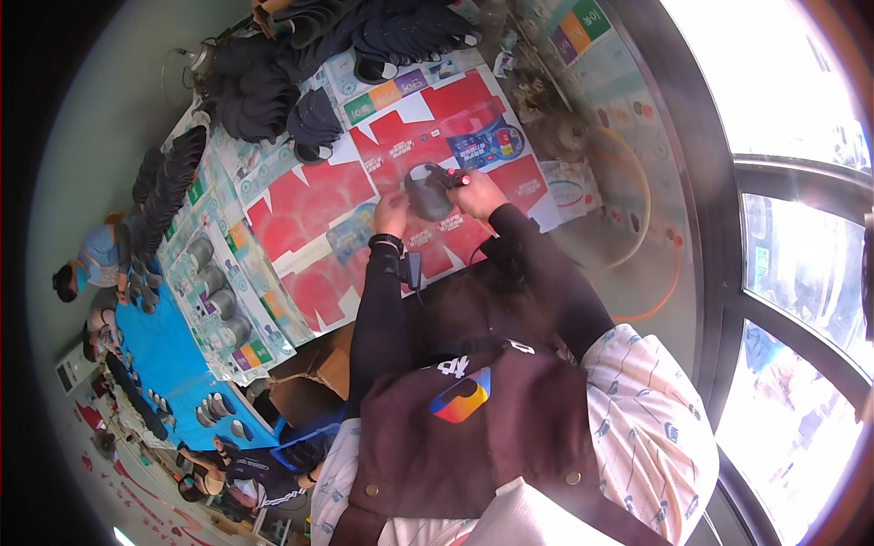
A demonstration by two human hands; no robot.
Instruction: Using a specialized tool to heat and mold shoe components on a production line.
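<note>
A printed-paper-covered worktop (189, 300) is spanning the scene, with a blue table (168, 350) adjoining its left edge. A red sheet (309, 214), white at its margins, is covering the worktop's near right part. A dark heap (241, 82) of curved, overlapping pieces is occupying the far edge; a similar dark row (173, 173) is running along the far left corner. A short stack (314, 118) of the same kind is standing just beyond the sheet's far edge. Four grey pieces (237, 331) are forming a line near the worktop's left edge, toward the near corner. The right hand (478, 196) is closing its fingers around a dark tool. The left hand (391, 214) is gripping the held piece (428, 200), a rounded grey form with a pale patch at its far end, by its left side. This piece is being held over the right half of the red sheet. The tool (451, 179), red at one end, is lying across the piece's right side; whether the two are touching cannot be told.
</note>
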